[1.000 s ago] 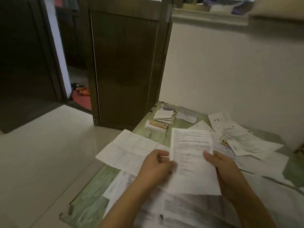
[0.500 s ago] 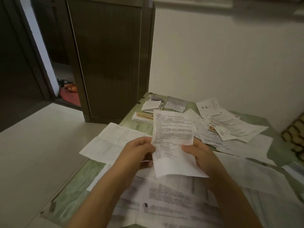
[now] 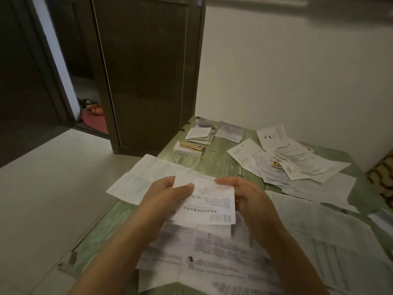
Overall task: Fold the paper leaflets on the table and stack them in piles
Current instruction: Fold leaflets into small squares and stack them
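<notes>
A white printed leaflet (image 3: 210,201) is folded over on itself and held above the green table (image 3: 219,165). My left hand (image 3: 170,194) pinches its left edge with the thumb on top. Its right edge is gripped by my right hand (image 3: 246,194), fingers curled over the top corner. Small piles of folded leaflets (image 3: 200,135) lie at the table's far left corner, one with orange print (image 3: 189,147) and one more to the right (image 3: 229,135). Several unfolded leaflets (image 3: 285,160) lie spread on the right.
A large unfolded sheet (image 3: 148,175) overhangs the table's left edge. More open sheets (image 3: 212,258) cover the near part of the table. A dark wooden door (image 3: 146,73) stands behind the far corner. A white wall (image 3: 297,71) borders the table's far side.
The leaflet stood upright and open before; its top half has been folded down toward me, and both hands have moved lower and closer together.
</notes>
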